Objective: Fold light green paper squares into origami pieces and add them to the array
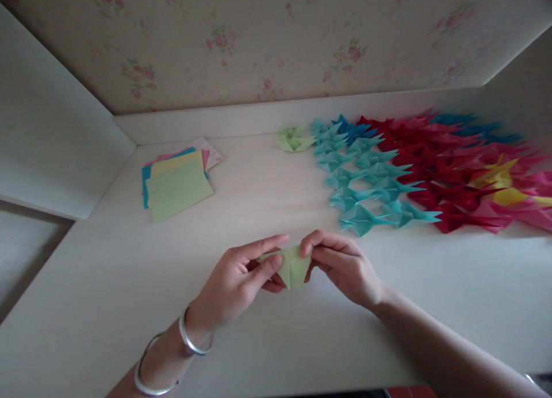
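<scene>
Between both hands, above the white table, is a small piece of folded light green paper (297, 267) with a crease down its middle. My left hand (241, 274) pinches its left side, thumb on the front and fingers behind. The right edge is gripped by my right hand (342, 266), with the index finger bent over the upper corner and the thumb partly hidden. Beyond the hands, a light green origami crane (295, 139) sits near the wall, beside rows of turquoise paper cranes (362, 217).
Red and pink paper cranes (457, 196) with a few yellow and blue ones cover the right side of the white table (259, 340). A stack of coloured paper sheets (179, 188), green on top, lies at the left. A floral wall (241, 58) bounds the back.
</scene>
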Demonstrator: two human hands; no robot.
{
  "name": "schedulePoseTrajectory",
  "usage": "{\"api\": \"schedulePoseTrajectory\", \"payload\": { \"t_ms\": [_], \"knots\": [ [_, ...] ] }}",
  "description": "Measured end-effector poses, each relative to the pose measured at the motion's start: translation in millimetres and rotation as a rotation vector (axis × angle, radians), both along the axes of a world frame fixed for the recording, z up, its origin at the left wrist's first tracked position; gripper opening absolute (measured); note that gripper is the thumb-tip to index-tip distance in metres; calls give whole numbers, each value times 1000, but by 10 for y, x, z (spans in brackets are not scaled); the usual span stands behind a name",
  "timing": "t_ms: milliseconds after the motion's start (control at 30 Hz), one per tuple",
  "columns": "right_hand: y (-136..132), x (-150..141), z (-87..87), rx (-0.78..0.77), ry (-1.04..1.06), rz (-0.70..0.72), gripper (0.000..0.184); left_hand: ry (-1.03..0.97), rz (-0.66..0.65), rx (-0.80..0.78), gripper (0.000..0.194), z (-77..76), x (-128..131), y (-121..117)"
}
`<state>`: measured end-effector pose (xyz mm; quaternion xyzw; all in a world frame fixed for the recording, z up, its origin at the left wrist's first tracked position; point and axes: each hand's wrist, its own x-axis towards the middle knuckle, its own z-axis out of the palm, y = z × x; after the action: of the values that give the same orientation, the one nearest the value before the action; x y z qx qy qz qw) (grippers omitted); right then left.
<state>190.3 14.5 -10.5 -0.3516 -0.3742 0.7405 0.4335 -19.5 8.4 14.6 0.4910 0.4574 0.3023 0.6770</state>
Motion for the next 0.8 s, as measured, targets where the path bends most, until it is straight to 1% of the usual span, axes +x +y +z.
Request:
{"api": "schedulePoseTrajectory", "payload": {
  "t_ms": [67, 133, 200, 267, 333, 400, 533, 567, 633, 733, 800],
  "knots": [
    [-6, 23, -6, 75, -59, 8, 10, 58, 21, 24, 37, -27, 5, 20],
    [-9, 40, 11, 150, -128, 25, 9, 107, 9, 91, 32, -34, 3, 38],
    [-10, 41, 34, 214, -224, 46, 13, 160, -2, 194, 27, -32, 5, 46],
    [-11, 23, 35, 268, -340, 22, 18, 229, 10, 318, 25, -36, 12, 41],
    [-13, -9, 5, 297, -465, -38, 22, 300, 32, 438, 24, -55, 23, 28],
    [-17, -42, -41, 298, -558, -61, 28, 358, 49, 525, 23, -83, 33, 15],
    [-29, -84, -82, 314, -575, -82, 26, 427, 60, 622, 22, -111, 45, 7],
    [-31, -89, -75, 317, -572, -93, 24, 429, 65, 627, 22, -108, 48, 9],
    [-37, -94, -51, 316, -567, -126, 21, 405, 86, 588, 23, -95, 56, 15],
    [-52, -101, -27, 331, -545, -200, 15, 310, 164, 431, 27, -86, 63, 29],
    [-66, -110, -29, 359, -552, -247, 13, 253, 218, 349, 25, -93, 60, 42]
  ]
}}
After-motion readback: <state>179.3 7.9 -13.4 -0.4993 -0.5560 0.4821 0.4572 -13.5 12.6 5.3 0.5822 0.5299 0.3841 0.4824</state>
